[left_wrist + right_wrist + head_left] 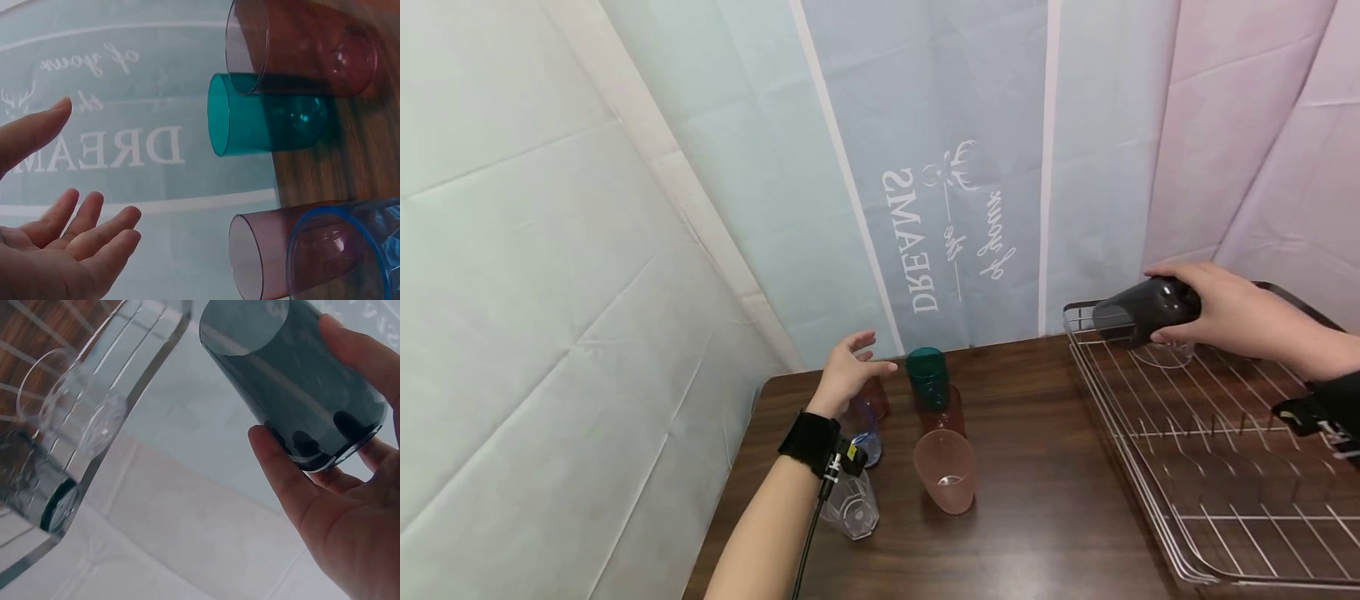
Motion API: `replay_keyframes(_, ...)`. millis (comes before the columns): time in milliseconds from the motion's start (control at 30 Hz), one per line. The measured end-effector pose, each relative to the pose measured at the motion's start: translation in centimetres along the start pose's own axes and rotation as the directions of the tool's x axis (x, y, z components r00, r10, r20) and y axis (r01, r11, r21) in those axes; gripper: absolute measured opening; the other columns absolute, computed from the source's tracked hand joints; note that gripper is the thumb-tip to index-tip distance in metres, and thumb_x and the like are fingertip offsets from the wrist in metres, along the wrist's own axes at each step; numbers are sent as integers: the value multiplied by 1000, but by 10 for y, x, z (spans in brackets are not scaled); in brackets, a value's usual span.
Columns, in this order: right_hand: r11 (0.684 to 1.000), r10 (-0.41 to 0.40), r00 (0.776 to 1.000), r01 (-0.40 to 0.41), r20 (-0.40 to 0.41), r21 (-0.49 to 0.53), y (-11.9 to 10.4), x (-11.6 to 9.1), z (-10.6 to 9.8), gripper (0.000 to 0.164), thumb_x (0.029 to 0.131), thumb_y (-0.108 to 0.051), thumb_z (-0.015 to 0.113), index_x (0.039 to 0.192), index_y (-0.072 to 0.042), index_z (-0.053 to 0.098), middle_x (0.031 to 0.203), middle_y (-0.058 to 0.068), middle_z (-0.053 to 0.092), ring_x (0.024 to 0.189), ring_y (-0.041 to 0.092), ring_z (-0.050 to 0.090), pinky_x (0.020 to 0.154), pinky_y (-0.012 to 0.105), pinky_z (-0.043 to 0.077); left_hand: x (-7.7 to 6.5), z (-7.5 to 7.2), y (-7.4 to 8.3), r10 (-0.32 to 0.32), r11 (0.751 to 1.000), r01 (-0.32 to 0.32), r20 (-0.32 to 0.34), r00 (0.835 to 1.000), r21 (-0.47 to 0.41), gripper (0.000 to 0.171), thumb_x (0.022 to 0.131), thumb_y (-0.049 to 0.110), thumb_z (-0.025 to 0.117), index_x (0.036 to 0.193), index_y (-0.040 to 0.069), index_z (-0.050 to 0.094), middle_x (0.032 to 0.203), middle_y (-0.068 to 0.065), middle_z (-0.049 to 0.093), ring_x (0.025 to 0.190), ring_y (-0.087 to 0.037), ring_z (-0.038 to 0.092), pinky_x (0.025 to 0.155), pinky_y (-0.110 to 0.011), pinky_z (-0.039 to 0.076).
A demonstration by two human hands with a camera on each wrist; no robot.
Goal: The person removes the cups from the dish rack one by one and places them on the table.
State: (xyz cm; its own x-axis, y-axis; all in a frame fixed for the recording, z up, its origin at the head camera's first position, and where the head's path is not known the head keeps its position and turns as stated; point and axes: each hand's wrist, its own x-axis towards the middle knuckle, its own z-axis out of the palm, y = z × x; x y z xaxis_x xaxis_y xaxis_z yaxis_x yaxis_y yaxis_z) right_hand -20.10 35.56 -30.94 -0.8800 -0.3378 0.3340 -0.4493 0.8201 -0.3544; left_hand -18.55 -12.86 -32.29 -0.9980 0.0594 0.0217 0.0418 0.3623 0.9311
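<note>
My right hand (1232, 315) grips a dark smoky tumbler (1142, 310) by its base end, tilted on its side with the mouth pointing left, above the wire dish rack (1116, 433). In the right wrist view, fingers and thumb wrap the tumbler (294, 394) near its base. Reaching over the left cluster of cups, my left hand (844, 377) has its fingers spread loosely and holds nothing. A teal cup (927, 375) stands just right of it, with a red cup (953, 414) close by. A reddish cup (874, 400) and a blue-rimmed cup (868, 446) are partly hidden by the hand and wrist.
A pink cup (946, 475) and a clear faceted cup (853, 510) stand nearer on the brown wooden table (1030, 500). Inside the rack are a clear glass (94, 422) and a dark greenish glass (40, 481). Printed fabric (970, 100) hangs behind the table.
</note>
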Motion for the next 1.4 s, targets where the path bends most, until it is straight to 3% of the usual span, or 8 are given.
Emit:
replay_keyframes(467,947,65,998,-64,7,315,-39,28,12,91,82,-17,89,155,-1,37,136,35,46,107,46,53,72,39,46,27,6,4,-11,1000,10,-46,999,-21,74,86,0,80,152,2,47,159,-15,39,147,-36,37,112,-48,43)
replay_keyframes(733,816,140,990,-98,-30,570,-61,42,36,88,91,-12,81,161,-10,27,147,27,37,120,37,50,68,21,49,40,22,6,4,993,-6,-17,1000,-121,77,88,3,80,155,2,43,159,-16,40,145,-37,40,114,-46,41)
replay_keyframes(833,535,160,986,-39,-56,844,-72,48,50,73,96,-2,71,156,-15,32,145,17,37,117,20,53,78,17,54,45,37,12,25,961,-11,48,999,-276,77,91,1,76,158,4,37,161,-12,39,145,-34,40,117,-44,36)
replay_keyframes(1000,-258,52,999,26,-13,966,-95,59,74,44,102,5,54,140,-15,44,136,9,42,117,18,60,98,33,55,52,72,29,119,805,17,190,974,-593,74,99,-6,59,163,4,22,165,-11,31,148,-29,36,119,-40,33)
replay_keyframes(1100,-436,-51,998,-56,37,898,-105,64,87,33,107,-2,49,138,-13,52,136,10,49,121,21,61,103,37,52,56,88,41,187,725,16,219,958,-689,73,100,-9,53,163,3,19,166,-13,28,150,-29,33,119,-39,34)
replay_keyframes(1200,-438,-138,988,-123,69,891,-110,67,98,33,109,-7,44,140,-13,54,138,10,51,125,22,60,107,36,48,57,94,49,229,694,-2,218,949,-720,72,98,-12,51,163,3,22,165,-14,31,149,-27,34,118,-38,35)
replay_keyframes(1333,-279,-240,960,-210,144,937,-110,69,103,48,112,-12,41,158,-11,29,148,10,45,130,17,57,111,36,44,60,90,54,271,714,-45,216,938,-699,68,97,-15,52,160,2,31,158,-15,42,144,-25,43,115,-35,39)
replay_keyframes(1400,-137,-268,939,-257,214,957,-105,70,99,60,112,-14,41,163,-5,11,154,15,36,129,15,58,111,37,44,61,87,55,275,744,-68,212,938,-664,66,96,-13,56,157,3,38,153,-15,49,139,-25,49,111,-35,43)
